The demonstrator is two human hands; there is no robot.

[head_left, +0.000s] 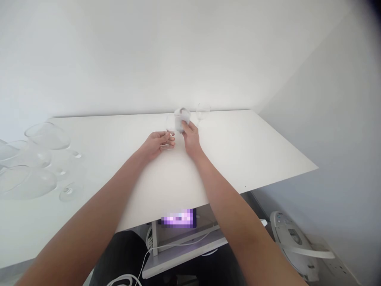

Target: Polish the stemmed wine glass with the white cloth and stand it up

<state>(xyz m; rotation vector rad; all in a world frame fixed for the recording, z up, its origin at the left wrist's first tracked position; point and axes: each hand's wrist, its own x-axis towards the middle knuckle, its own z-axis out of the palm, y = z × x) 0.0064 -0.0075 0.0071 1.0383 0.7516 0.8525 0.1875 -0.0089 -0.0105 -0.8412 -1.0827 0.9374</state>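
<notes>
Over the far middle of the white table (238,151), my left hand (156,143) grips a clear wine glass (170,122) by its stem, with the round foot below the fingers. My right hand (192,139) pinches a white cloth (181,115) against the bowl of this glass. The cloth hides part of the bowl and looks slightly blurred. Just beyond my right hand, a second clear wine glass (203,111) stands upright near the wall.
Several clear wine glasses (49,137) are grouped at the table's left side. Beneath the front edge is a shelf (184,248) with a lit, pixelated screen (178,218) and white cables (125,278). A white appliance (293,238) stands low at the right, beside the wall.
</notes>
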